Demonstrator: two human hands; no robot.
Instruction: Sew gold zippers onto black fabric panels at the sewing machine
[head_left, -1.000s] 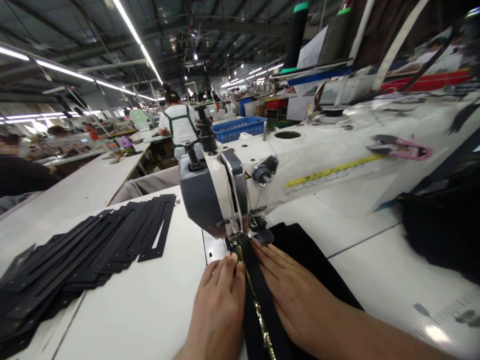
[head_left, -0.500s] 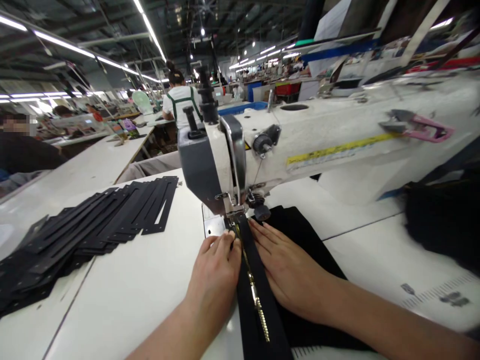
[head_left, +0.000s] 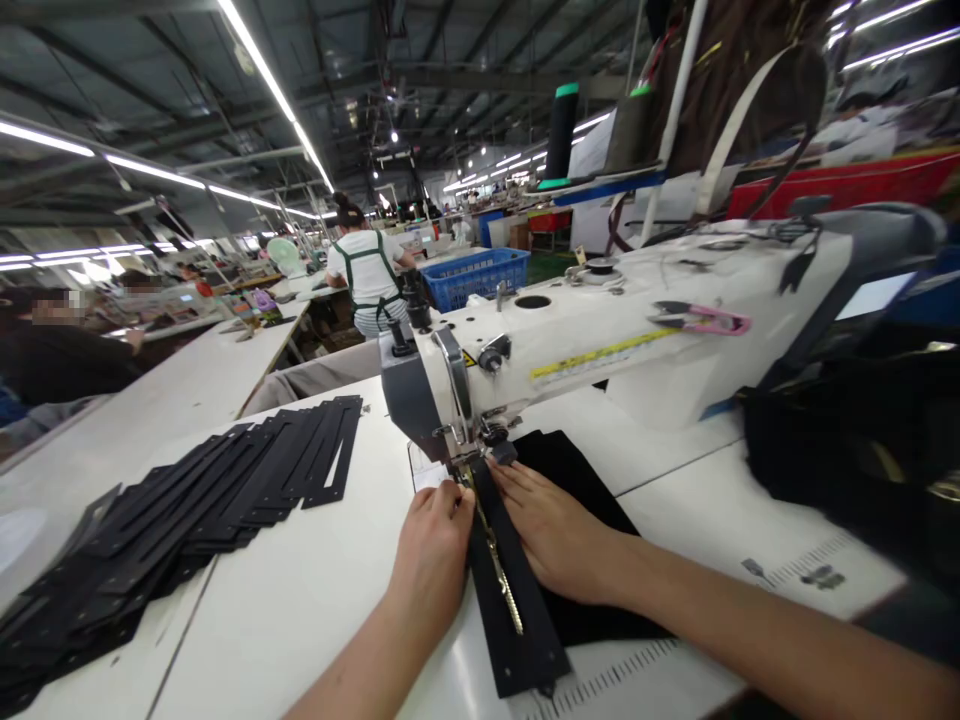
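Note:
A black strip [head_left: 529, 625] with a gold zipper [head_left: 499, 575] runs under the needle area of a white sewing machine [head_left: 585, 345]. My left hand [head_left: 435, 545] pinches the strip's left edge just in front of the presser foot, its fingers curled together. To the right, my right hand [head_left: 555, 525] lies flat along the strip, fingers stretched toward the foot. Beneath this hand is a larger black piece [head_left: 577, 480] on the table. Pink-handled snips [head_left: 701, 318] rest on the machine arm.
Overlapping black frame-shaped pieces [head_left: 217, 500] cover the left of the white table [head_left: 300, 600]. Dark material [head_left: 847, 430] sits at the right. Behind the machine are a blue basket [head_left: 476, 278] and a person in a white shirt [head_left: 367, 265]. Another person [head_left: 67, 350] is at far left.
The camera view has shifted, showing more of the machine and the strip's near end. Both hands keep nearly the same places beside the presser foot.

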